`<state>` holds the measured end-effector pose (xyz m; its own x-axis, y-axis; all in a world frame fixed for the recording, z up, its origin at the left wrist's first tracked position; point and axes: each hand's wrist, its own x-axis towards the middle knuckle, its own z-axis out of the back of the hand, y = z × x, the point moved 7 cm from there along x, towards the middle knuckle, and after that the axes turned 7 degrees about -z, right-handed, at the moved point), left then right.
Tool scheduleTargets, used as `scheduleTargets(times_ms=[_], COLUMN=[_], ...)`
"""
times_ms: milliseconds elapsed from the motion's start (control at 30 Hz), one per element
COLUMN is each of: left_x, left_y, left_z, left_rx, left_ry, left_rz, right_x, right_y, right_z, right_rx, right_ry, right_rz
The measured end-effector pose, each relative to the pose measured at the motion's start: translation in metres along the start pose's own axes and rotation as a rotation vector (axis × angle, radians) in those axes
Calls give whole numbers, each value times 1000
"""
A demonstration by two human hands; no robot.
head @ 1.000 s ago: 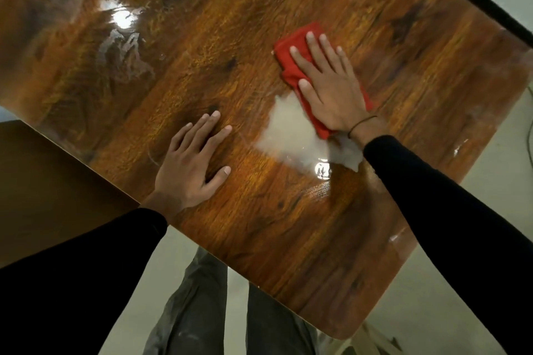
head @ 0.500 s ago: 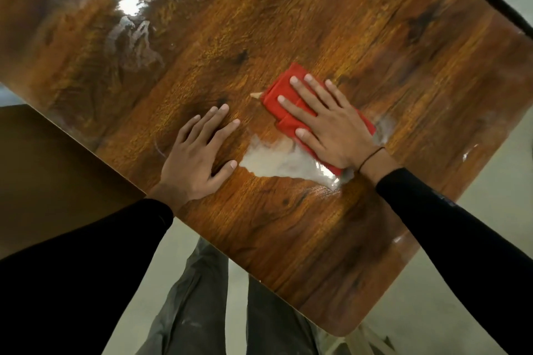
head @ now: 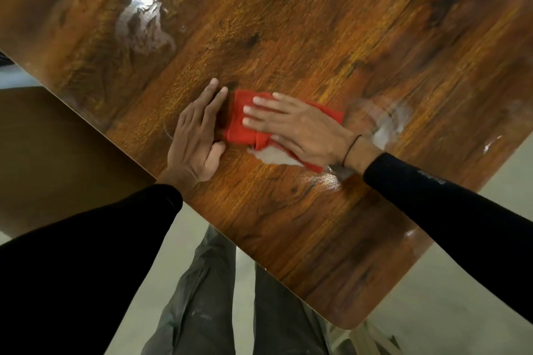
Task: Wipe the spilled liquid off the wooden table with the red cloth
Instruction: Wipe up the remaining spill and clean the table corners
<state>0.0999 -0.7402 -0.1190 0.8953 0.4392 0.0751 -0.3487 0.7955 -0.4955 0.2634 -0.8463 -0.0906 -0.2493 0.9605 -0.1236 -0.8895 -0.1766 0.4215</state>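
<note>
1. Now the right hand [head: 300, 130] presses flat, fingers spread, on the folded red cloth [head: 245, 130], which lies on the glossy brown wooden table [head: 317, 37] with its left edge touching the fingers of the left hand [head: 196, 135]
2. Compared with the earlier frames, the cloth sits further left and nearer the table's near edge; it was well apart from the left hand, now it butts against it
3. Left hand rests palm-down and open on the wood, grasping nothing, bracing as before
4. Spilled pale liquid [head: 277, 157] shows as a small patch just under the near edge of the cloth, clearly smaller than the broad puddle seen a second ago
5. A thin wet smear [head: 389, 124] lies to the right, where the cloth passed
6. By my reading the sweep works, though streaks and the remaining patch need further passes
</note>
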Motion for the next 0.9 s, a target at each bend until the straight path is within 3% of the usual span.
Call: scheduleTargets(times_ms=[133, 233, 300, 467, 600, 667, 733, 800, 900], left_x=[0, 1, 1, 2, 2, 3, 3, 3, 3], left_y=[1, 0, 0, 1, 3, 3, 4, 3, 1], left_z=[2, 1, 0, 0, -2, -2, -2, -2, -2], left_rx=[-3, 30, 48, 55, 58, 62, 63, 67, 88], left_ry=[-3, 24, 44, 101, 116, 119, 121, 127, 117], left_rz=[2, -3, -3, 19, 20, 20, 22, 24, 22], right_x=[-36, -55, -64, -112, -153, -158, -144, -116, -75], right_y=[23, 9, -10, -41, -12, 18, 47, 63, 45], right_z=[-33, -34, -27, -18, -42, -60, -76, -83, -70], right_rx=[-300, -304, -285, -174, -62, -29, -10, -21, -42], right_ry=[123, 133, 62, -234, -426, -446, -396, -327, -328], right_rz=[304, 310, 125, -679, -1210, -1358, -1323, -1148, -989])
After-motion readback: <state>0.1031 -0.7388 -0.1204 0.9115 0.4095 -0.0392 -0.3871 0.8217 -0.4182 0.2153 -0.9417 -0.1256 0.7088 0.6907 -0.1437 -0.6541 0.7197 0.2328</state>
